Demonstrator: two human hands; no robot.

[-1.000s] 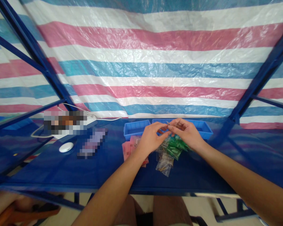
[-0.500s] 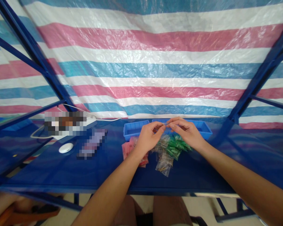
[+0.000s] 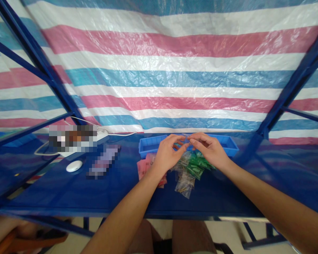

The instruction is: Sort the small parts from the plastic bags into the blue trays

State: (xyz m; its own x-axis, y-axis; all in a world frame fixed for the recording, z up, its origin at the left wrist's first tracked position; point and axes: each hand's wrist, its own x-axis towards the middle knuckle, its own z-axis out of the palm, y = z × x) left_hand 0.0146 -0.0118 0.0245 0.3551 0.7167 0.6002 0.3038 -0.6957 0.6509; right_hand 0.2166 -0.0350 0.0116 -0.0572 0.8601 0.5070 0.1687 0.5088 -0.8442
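My left hand (image 3: 167,154) and my right hand (image 3: 209,149) meet fingertip to fingertip above the blue table (image 3: 69,190), both pinched on a small clear plastic bag (image 3: 184,139) held between them. Under the hands lies a heap of small bags: green ones (image 3: 197,165), clear ones with tiny brass parts (image 3: 184,184), and pink ones (image 3: 145,167) to the left. Two shallow blue trays sit just behind: the left tray (image 3: 151,144) and the right tray (image 3: 228,144).
A white round puck (image 3: 74,165), a blurred dark item (image 3: 103,161) and a blurred box with white cables (image 3: 72,137) lie at the left. A striped tarp (image 3: 159,70) closes the back. Blue frame bars (image 3: 37,60) slant on both sides.
Both hands stayed pinched together over the bag heap; the fingers shifted slightly and the pinch point rose a little toward the trays.
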